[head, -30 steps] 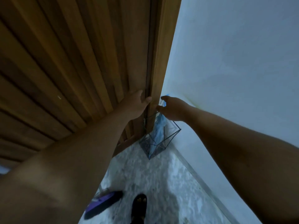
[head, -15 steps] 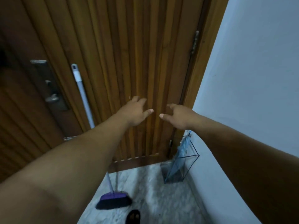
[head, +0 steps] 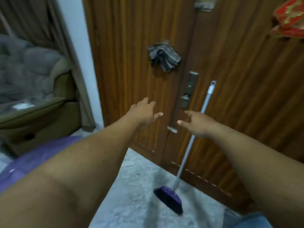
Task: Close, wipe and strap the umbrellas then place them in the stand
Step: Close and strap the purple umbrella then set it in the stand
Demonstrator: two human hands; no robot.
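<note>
**A:** What are my hands doing right now?

**B:** I see both stretched out ahead of me with nothing in them. My left hand (head: 144,115) has its fingers spread loosely, and my right hand (head: 199,124) is the same, thumb pointing in toward the other. They float side by side in front of the wooden door (head: 230,79), apart from it as far as I can tell.

**A:** And the umbrellas, the stand?

**B:** I cannot find a stand anywhere in this view. Low on the left there is a purple sheet (head: 32,162) that may be an umbrella canopy, but I cannot tell for sure.

**A:** So what is near me?

**B:** A grey cloth (head: 164,57) hangs on the door, farther than my hands and above them. A broom (head: 189,145) leans against the door just right of the lock (head: 189,91), its purple head (head: 169,199) on the pale floor (head: 131,186). A sofa (head: 32,89) sits far left.

**A:** What worries you?

**B:** If I swing my right arm out for the cloth, I judge I could clip the broom's handle and send it sliding down the door. The picture is also smeared, so I might misjudge how close the cloth is and grab short. And if that purple sheet is an umbrella, stepping blindly could crush it.
</note>
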